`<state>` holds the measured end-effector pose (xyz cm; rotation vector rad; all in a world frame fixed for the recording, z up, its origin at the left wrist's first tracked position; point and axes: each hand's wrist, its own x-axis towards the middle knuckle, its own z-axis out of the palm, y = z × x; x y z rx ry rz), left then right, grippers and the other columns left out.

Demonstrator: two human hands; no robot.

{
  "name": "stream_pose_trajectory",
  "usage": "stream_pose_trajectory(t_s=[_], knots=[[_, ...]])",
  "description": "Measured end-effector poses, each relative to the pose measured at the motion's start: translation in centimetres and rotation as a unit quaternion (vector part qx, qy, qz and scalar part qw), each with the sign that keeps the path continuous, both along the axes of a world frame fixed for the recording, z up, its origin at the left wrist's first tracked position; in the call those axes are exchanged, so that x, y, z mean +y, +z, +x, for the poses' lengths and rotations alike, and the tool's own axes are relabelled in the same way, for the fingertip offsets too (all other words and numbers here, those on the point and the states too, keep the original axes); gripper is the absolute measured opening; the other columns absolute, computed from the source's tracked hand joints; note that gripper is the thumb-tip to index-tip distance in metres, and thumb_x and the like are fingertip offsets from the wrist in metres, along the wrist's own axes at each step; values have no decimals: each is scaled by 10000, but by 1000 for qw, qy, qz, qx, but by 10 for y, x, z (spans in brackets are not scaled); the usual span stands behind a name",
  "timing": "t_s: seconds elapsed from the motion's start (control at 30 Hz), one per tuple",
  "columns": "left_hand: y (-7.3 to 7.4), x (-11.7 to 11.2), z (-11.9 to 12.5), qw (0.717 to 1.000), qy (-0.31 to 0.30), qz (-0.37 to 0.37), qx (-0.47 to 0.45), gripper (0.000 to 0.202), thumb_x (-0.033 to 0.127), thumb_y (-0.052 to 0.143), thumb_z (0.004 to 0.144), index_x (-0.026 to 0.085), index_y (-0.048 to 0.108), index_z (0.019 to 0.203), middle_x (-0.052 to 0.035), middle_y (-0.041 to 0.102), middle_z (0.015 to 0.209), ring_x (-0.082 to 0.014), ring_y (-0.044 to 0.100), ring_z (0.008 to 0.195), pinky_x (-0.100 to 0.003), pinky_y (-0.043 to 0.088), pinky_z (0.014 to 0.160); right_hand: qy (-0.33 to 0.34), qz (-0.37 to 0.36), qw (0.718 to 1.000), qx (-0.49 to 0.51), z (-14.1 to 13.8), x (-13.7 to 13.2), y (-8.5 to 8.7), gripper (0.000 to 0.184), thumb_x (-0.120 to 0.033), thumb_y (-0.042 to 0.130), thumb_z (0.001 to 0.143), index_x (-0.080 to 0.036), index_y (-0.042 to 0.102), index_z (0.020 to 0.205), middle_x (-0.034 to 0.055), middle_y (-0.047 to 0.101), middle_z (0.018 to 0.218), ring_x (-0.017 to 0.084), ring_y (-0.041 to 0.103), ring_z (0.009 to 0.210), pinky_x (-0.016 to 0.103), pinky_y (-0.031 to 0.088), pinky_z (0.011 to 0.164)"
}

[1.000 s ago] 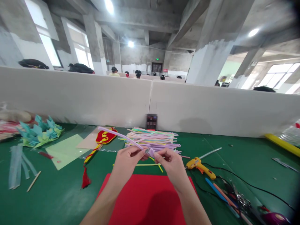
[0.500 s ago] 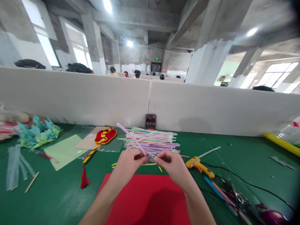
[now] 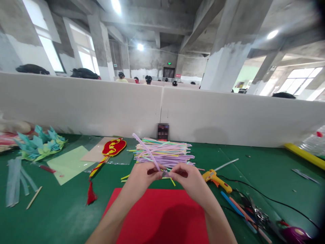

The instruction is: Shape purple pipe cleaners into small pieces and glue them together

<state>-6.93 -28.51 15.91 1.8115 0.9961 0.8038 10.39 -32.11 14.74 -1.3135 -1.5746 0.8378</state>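
Observation:
Between the fingertips of both hands is a long lilac strip (image 3: pixel 146 149), thin and straw-like. Its free length slants up and to the left, and its lower end looks folded or knotted at the fingers, too small to make out fully. My left hand (image 3: pixel 145 176) pinches the strip near that end. On the other side of the fold, my right hand (image 3: pixel 186 176) is closed in a pinch, its fingertips almost touching the left ones. Just behind the hands lies a pile of pastel strips (image 3: pixel 175 149), and below them a red sheet (image 3: pixel 159 217) is spread.
A yellow glue gun (image 3: pixel 218 181) with a black cord lies right, near pliers (image 3: pixel 260 215) and coloured sticks. On the left are a red tasselled fan-shaped ornament (image 3: pixel 114 148), green paper (image 3: pixel 73 166) and folded teal paper (image 3: pixel 42 144). A white partition (image 3: pixel 81 105) stands behind.
The lilac strip's upper end has shifted slightly right and stands a little steeper. Both hands have moved slightly right, still pinching together.

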Motion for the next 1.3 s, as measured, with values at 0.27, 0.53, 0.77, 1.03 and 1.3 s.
stream_pose_trajectory(t_s=[0.27,0.53,0.77,1.03,1.3], knots=[[-4,-3,5,997,-20,44,56,132,227,538,737,182,662,734,10,638,655,-143,567,640,-199,416,575,-1,22,997,-78,4,-4,1,110,-236,576,752,-194,608,656,-19,605,631,132,535,624,237,400,601],[-2,-1,3,998,9,55,34,156,289,536,754,162,620,723,1,622,663,-153,573,653,-216,436,606,-30,12,999,6,-1,0,2,84,-272,609,723,-193,613,693,-8,624,675,138,566,656,235,433,624],[0,-1,2,997,60,40,-11,202,341,546,754,161,636,777,-22,646,693,-183,605,687,-256,474,633,-33,-7,998,60,-3,5,-3,137,-307,636,687,-181,597,652,-19,595,610,132,544,602,231,416,570],[-2,-1,3,996,78,33,-39,215,350,581,731,151,646,782,-34,667,688,-193,629,670,-278,494,629,-20,-2,996,86,-5,6,-4,170,-294,610,709,-174,581,591,-18,587,578,125,537,584,227,424,578],[0,-3,4,993,87,15,-77,183,332,601,723,158,643,760,-11,655,648,-167,630,642,-242,506,607,-35,15,991,131,-9,7,-5,180,-337,626,705,-165,643,657,-5,601,596,131,547,595,229,443,577]])
